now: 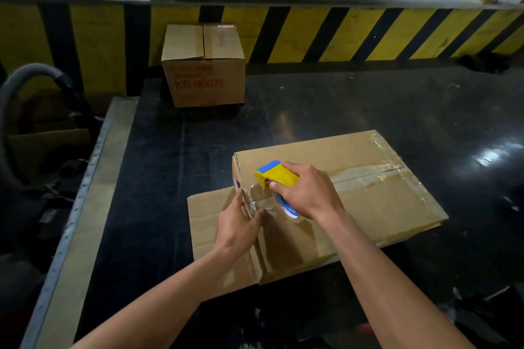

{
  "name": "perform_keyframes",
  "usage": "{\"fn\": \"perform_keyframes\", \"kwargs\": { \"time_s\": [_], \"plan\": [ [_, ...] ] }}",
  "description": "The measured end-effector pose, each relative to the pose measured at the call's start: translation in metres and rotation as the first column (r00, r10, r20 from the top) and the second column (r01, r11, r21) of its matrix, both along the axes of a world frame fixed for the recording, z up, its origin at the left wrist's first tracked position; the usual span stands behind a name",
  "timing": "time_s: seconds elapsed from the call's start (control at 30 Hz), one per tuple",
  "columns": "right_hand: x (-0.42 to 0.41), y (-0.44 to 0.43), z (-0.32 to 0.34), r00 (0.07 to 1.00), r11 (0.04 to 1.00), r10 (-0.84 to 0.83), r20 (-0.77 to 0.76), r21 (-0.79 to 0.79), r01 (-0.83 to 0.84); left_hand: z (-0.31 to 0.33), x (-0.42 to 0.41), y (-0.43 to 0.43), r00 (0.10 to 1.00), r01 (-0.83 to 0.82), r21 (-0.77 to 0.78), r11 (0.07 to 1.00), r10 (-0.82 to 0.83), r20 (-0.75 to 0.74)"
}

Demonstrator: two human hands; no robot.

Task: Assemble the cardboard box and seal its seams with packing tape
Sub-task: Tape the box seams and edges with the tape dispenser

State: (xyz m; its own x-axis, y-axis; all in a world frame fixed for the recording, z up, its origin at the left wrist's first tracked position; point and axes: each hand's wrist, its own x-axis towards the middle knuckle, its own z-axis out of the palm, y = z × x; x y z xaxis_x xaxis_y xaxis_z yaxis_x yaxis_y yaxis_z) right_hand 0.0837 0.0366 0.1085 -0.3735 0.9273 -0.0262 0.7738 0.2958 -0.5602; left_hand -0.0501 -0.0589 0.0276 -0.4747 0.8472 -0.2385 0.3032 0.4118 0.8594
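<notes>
Pressing glossy tape (262, 202) to the cardboard box (368, 201), left hand (236, 224) has fingers (243, 202) straight; right hand (306, 193) grips yellow dispenser (279, 174)

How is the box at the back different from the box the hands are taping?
The back box stands tall with red letters on its side; the near box lies low and wide. The near box has shiny tape along its seam; the back box shows none plainly. The left hand presses the near box while the right hand holds a tape dispenser on it; nobody touches the back box. Both are brown cardboard.
</notes>
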Motion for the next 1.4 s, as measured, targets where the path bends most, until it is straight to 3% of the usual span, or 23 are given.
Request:
{"fn": "perform_keyframes", "kwargs": {
  "time_s": [0.07, 0.2, 0.23, 0.3, 0.37, 0.47, 0.63, 0.9, 1.3, 1.4],
  "plan": [
    [-0.003, 0.001, 0.001, 0.999, 1.0, 0.001, -0.033, 0.006, -0.001, 0.007, -0.006, 0.004, 0.999, -0.024, -0.007, 1.0, 0.024, 0.027],
    [-0.01, 0.006, 0.003, 0.993, 0.999, 0.007, -0.119, 0.04, -0.002, 0.031, -0.035, 0.042, 0.981, -0.122, 0.1, 0.987, 0.136, -0.142],
    [-0.013, 0.008, 0.004, 0.99, 0.998, 0.009, -0.139, 0.056, -0.001, 0.038, -0.043, 0.056, 0.987, -0.12, 0.12, 0.985, 0.132, -0.093],
    [-0.018, 0.012, 0.006, 0.983, 0.997, 0.007, -0.184, 0.083, 0.009, 0.051, -0.06, 0.085, 0.984, -0.078, 0.038, 0.996, 0.071, 0.165],
    [-0.023, 0.017, 0.007, 0.978, 0.995, 0.013, -0.207, 0.101, 0.008, 0.06, -0.073, 0.106, 0.875, 0.017, -0.105, 0.994, 0.036, 0.482],
    [-0.027, 0.028, 0.006, 0.978, 0.994, 0.039, -0.203, 0.105, -0.017, 0.061, -0.094, 0.128, 0.761, 0.202, -0.181, 0.963, -0.038, 0.648],
    [-0.031, 0.042, 0.002, 0.98, 0.994, 0.053, -0.191, 0.101, -0.034, 0.06, -0.119, 0.151, 0.683, 0.326, -0.163, 0.931, -0.113, 0.722],
    [-0.031, 0.058, 0.001, 0.968, 0.994, 0.078, -0.24, 0.097, -0.056, 0.059, -0.137, 0.157, 0.589, 0.355, -0.102, 0.929, -0.138, 0.796],
    [-0.022, 0.057, 0.0, 0.948, 0.995, 0.097, -0.304, 0.013, -0.097, 0.047, -0.136, 0.149, 0.506, 0.344, -0.062, 0.937, -0.13, 0.853],
    [-0.019, 0.054, 0.002, 0.948, 0.994, 0.111, -0.298, 0.021, -0.109, 0.046, -0.136, 0.15, 0.531, 0.369, -0.039, 0.929, -0.176, 0.829]
  ]
}}
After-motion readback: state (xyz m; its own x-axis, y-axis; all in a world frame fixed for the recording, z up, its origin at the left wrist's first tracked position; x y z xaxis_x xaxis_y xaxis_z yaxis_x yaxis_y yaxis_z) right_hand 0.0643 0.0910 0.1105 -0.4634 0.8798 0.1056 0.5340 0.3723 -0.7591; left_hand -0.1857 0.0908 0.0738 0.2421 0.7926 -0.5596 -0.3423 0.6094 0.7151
